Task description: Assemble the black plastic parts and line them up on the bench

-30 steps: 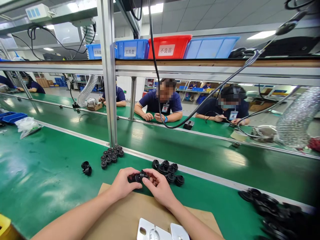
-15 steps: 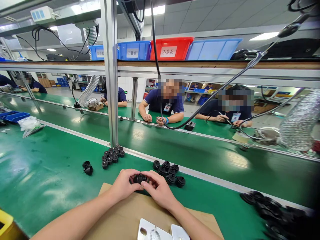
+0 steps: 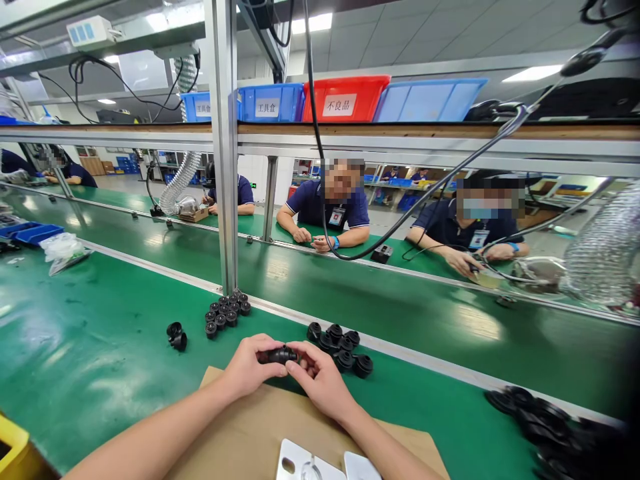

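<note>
My left hand [image 3: 249, 365] and my right hand [image 3: 319, 375] meet over the far edge of a brown cardboard sheet [image 3: 250, 433]. Together they grip a small black plastic part [image 3: 278, 355] between fingertips and thumbs. Just beyond my right hand lies a cluster of larger black round parts [image 3: 340, 345]. A group of several smaller black caps [image 3: 226, 313] sits further left, near the metal post. Two loose black pieces [image 3: 176, 337] lie left of that.
A green bench [image 3: 90, 347] runs left to right, with an aluminium post [image 3: 224, 147] rising from it. A heap of black rings [image 3: 550, 427] lies at the right. White plates [image 3: 310, 467] rest on the cardboard. Other people work across the line. Coloured bins [image 3: 345, 99] stand overhead.
My hands stay together on the black part, with small finger shifts turning it. The view drifted slightly. A person across on the right reached an arm forward.
</note>
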Motion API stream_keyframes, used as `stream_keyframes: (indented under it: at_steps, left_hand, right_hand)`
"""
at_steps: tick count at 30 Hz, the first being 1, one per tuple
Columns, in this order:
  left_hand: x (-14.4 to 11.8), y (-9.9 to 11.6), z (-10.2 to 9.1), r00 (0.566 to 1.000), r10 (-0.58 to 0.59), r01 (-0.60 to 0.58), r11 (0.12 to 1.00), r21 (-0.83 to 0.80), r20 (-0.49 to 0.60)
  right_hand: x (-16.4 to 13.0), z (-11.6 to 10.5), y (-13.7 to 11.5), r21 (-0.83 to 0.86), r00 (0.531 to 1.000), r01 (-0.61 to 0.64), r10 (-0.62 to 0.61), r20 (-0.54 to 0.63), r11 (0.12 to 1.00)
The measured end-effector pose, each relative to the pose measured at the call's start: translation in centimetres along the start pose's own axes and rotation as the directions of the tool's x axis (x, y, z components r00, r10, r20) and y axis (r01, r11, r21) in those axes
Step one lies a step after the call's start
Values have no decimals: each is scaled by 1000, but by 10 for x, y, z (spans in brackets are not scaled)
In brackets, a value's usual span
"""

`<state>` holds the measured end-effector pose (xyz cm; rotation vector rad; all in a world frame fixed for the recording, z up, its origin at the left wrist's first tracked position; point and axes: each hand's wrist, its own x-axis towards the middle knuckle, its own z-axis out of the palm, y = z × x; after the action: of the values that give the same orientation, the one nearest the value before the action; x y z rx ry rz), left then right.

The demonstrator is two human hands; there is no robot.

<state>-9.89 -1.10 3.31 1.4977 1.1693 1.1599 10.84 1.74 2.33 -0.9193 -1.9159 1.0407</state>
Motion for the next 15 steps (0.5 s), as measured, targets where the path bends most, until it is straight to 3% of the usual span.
stream_keyframes:
  at_steps: [15]
  left_hand:
    - [4,-7,0,996,27,-8,976,-218,84]
  right_hand:
    - [1,-3,-3,-35,999,31,-32,-27,999]
